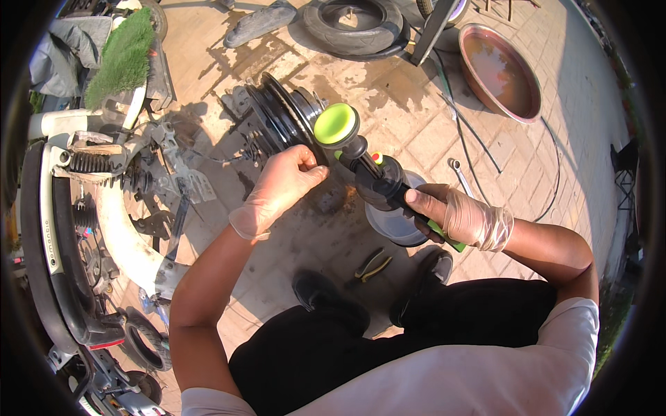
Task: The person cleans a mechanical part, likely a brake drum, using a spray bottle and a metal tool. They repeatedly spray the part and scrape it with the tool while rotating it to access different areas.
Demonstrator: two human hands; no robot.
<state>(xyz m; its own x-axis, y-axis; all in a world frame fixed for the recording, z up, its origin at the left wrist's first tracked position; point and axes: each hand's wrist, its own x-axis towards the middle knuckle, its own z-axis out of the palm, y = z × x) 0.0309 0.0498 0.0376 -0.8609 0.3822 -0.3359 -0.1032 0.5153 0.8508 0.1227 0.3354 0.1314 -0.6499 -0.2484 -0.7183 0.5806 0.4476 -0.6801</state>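
My right hand (437,208), in a torn clear glove with bare fingers, grips the handle of a black and lime-green handheld tool (382,177). Its round lime-green head (335,123) points up and away from me. My left hand (289,174), in a clear glove, has its fingers curled at the near edge of a black wheel rim (283,117). Whether those fingers pinch anything is hidden. The rim stands on its edge, bare of a tire. Partly behind the tool sits a translucent plastic tub (393,223).
Pliers (374,265) lie between my shoes, and a wrench (460,177) lies beyond my right hand. A basin of murky water (502,73) stands far right. Tires (359,23) lie ahead on the paving. At left is a partly dismantled scooter (125,223) with exposed springs.
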